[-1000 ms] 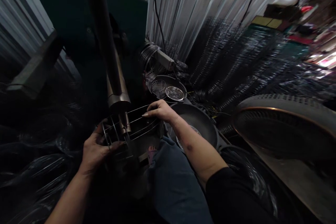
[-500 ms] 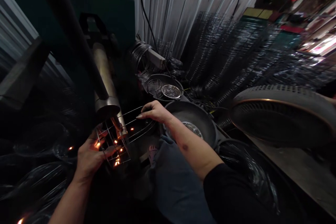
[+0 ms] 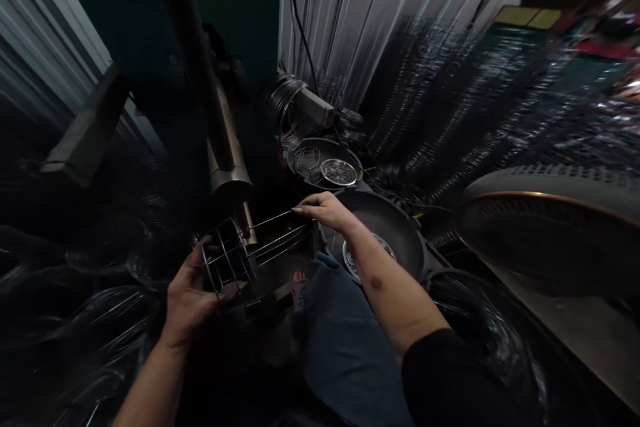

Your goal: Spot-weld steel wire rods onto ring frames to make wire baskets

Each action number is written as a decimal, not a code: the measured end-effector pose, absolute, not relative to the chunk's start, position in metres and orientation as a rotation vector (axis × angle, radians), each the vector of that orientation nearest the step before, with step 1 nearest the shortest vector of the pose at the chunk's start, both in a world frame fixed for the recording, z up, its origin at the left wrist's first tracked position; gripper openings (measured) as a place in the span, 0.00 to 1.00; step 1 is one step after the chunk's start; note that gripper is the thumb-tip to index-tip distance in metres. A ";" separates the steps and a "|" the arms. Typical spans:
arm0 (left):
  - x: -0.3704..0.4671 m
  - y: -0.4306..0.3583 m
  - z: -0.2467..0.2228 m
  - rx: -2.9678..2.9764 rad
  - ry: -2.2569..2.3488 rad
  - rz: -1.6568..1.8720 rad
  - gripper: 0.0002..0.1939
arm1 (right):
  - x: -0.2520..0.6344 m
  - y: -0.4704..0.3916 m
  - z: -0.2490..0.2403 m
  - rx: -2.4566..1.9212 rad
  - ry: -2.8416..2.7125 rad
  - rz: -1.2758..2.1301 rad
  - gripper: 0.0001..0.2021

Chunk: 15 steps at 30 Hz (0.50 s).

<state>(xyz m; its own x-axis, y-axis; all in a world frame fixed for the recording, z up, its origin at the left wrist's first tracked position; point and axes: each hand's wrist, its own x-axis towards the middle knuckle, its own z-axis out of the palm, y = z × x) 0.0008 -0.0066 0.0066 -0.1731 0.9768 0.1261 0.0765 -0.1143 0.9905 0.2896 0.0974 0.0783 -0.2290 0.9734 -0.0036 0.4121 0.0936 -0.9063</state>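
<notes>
A wire basket frame with long wire rods (image 3: 227, 260) is spread between my hands, close to the metal electrodes of a welding machine. My left hand (image 3: 193, 297) is closed round the basket end, its thumb below and fingers on the far side. My right hand (image 3: 327, 210) pinches the end of a long rod on the right. The upper electrode (image 3: 230, 179) hangs just above the basket. A copper-coloured lower rod (image 3: 245, 223) reaches to the frame; whether they touch I cannot tell.
Behind stands the dark green machine body (image 3: 250, 53). Two black basins, a far one (image 3: 313, 143) and a nearer one (image 3: 400, 227), hold wire pieces and round metal parts. Stacked wire goods (image 3: 440, 93) line the corrugated wall. A round fan (image 3: 540, 227) is at right.
The bright sparks at the basket have gone out. The upper electrode now stands clear above the wires. The view has shifted, so everything sits further right.
</notes>
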 end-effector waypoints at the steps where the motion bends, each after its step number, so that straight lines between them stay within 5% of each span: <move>1: 0.001 -0.007 0.006 1.258 1.327 1.404 0.50 | 0.290 0.096 0.077 -1.382 -1.719 1.115 0.21; 15: 0.000 -0.001 0.012 1.332 1.356 1.391 0.51 | 0.284 0.096 0.074 -1.367 -1.516 1.194 0.20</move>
